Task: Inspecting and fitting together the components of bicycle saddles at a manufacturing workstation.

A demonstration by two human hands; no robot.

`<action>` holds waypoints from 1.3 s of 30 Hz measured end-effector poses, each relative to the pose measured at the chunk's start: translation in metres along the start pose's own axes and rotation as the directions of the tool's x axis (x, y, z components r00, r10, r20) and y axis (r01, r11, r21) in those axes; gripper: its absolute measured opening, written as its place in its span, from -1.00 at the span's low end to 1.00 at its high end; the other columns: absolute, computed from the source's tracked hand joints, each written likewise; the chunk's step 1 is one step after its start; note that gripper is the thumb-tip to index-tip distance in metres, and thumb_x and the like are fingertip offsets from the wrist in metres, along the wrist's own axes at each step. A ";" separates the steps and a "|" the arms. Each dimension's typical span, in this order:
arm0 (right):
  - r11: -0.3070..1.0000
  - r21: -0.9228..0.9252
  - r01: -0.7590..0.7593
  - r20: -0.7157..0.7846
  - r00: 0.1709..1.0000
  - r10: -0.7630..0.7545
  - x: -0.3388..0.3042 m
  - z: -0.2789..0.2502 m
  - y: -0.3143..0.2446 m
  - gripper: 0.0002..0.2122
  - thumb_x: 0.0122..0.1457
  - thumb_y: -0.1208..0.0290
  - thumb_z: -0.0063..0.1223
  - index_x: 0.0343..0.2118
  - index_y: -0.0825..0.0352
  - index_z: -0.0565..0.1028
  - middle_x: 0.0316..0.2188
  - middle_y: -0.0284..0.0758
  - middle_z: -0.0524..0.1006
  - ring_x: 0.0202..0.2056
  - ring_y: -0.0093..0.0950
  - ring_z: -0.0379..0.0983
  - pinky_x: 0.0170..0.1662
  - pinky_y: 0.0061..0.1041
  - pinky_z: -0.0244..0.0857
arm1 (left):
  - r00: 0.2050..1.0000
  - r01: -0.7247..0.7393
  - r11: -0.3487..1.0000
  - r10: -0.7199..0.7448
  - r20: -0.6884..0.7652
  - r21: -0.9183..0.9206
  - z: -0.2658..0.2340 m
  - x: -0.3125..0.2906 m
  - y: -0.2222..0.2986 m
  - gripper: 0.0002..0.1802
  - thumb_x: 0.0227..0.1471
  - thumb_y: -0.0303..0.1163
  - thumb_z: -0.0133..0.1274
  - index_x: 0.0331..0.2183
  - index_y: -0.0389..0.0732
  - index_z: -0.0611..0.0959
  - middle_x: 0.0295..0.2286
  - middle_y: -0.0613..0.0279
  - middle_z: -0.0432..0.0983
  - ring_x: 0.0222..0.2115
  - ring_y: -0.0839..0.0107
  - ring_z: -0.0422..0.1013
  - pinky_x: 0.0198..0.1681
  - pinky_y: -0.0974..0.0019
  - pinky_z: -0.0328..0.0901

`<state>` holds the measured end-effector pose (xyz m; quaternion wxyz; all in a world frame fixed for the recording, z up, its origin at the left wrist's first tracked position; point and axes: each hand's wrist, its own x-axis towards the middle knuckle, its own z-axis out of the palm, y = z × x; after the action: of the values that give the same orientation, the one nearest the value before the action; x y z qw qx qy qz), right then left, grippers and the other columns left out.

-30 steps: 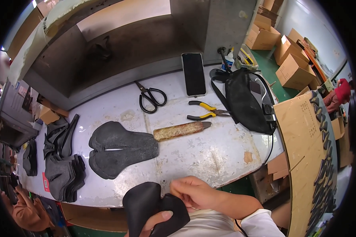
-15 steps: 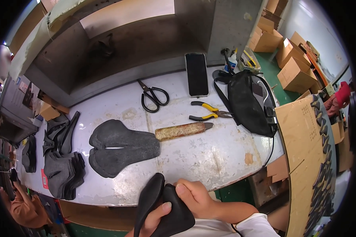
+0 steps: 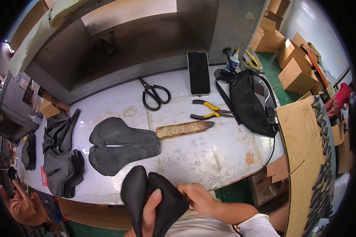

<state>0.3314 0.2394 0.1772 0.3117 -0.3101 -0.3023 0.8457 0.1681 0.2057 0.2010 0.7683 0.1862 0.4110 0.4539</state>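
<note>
A smooth black bicycle saddle [image 3: 164, 203] is held up in front of me, past the table's near edge. My left hand [image 3: 149, 211] grips it from below, with the thumb showing in the gap between its two lobes. Closed at the saddle's right edge is my right hand [image 3: 199, 199]; its fingertips are partly hidden there. On the table behind it lies a stack of dark grey saddle-shaped pieces [image 3: 126, 152], with a split down the middle. A tool with a tape-wrapped handle [image 3: 182, 129] touches the stack's narrow end.
Scissors [image 3: 156, 96], yellow-black pliers [image 3: 213, 110], a phone [image 3: 198, 73] and a black pouch [image 3: 247, 104] lie farther back on the white table [image 3: 194, 158]. More dark pieces [image 3: 63, 172] are piled at left. A grey metal hood [image 3: 146, 51] stands behind; cardboard boxes [image 3: 298, 75] are at right.
The saddle has turned so more of its top faces me, and it has shifted a little left. My right hand has slid lower along its right edge.
</note>
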 end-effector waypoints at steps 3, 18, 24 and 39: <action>0.915 -0.348 0.202 0.056 0.979 -0.195 -0.006 -0.004 0.006 -0.62 0.39 0.14 -0.31 -0.48 0.28 0.37 -0.62 -0.56 0.25 -0.54 -0.73 0.16 -0.50 -0.69 0.06 | 0.981 -0.070 0.995 0.081 -0.179 0.066 0.010 0.002 -0.012 -0.38 0.14 0.12 -0.21 -0.29 -0.32 0.56 -0.44 0.04 0.52 -0.38 0.26 0.47 -0.25 0.28 0.36; 0.913 -0.133 0.385 0.008 0.922 -0.388 -0.011 -0.029 0.002 -0.65 0.34 0.24 -0.11 -0.57 0.32 0.29 -0.63 -0.54 0.28 -0.54 -0.75 0.10 -0.53 -0.64 0.02 | 0.969 -0.231 0.959 0.242 0.050 -0.161 -0.076 0.009 -0.013 -0.45 0.09 -0.07 0.01 -0.07 -0.36 0.46 -0.26 0.11 0.51 -0.22 0.30 0.44 -0.08 0.18 0.33; 0.627 -0.612 0.482 0.135 0.845 -0.518 -0.004 -0.024 -0.018 -0.75 0.25 0.37 0.04 -0.50 0.44 0.45 -0.66 -0.37 0.37 -0.60 -0.66 0.24 -0.55 -0.60 0.12 | 0.852 -0.479 0.678 0.512 0.109 0.558 -0.039 -0.005 0.036 -0.84 -0.11 -0.48 0.24 -0.45 -0.37 0.62 -0.56 0.23 0.53 -0.57 0.62 0.35 -0.54 0.53 0.18; 0.936 -0.031 0.350 -0.120 0.929 -0.351 -0.018 -0.043 -0.006 -0.80 0.09 0.54 0.23 -0.25 0.47 0.48 -0.41 -0.36 0.56 -0.39 -0.70 0.44 -0.34 -0.68 0.36 | 0.682 -0.562 0.522 0.732 0.001 0.641 -0.044 -0.010 0.025 -0.63 0.08 -0.36 0.04 -0.65 -0.41 0.48 -0.75 0.30 0.30 -0.71 0.57 0.18 -0.65 0.40 0.04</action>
<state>0.3749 0.2440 0.1611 0.4745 -0.3044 -0.3366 0.7543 0.1165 0.2063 0.1964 0.3779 0.4938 0.5306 0.5760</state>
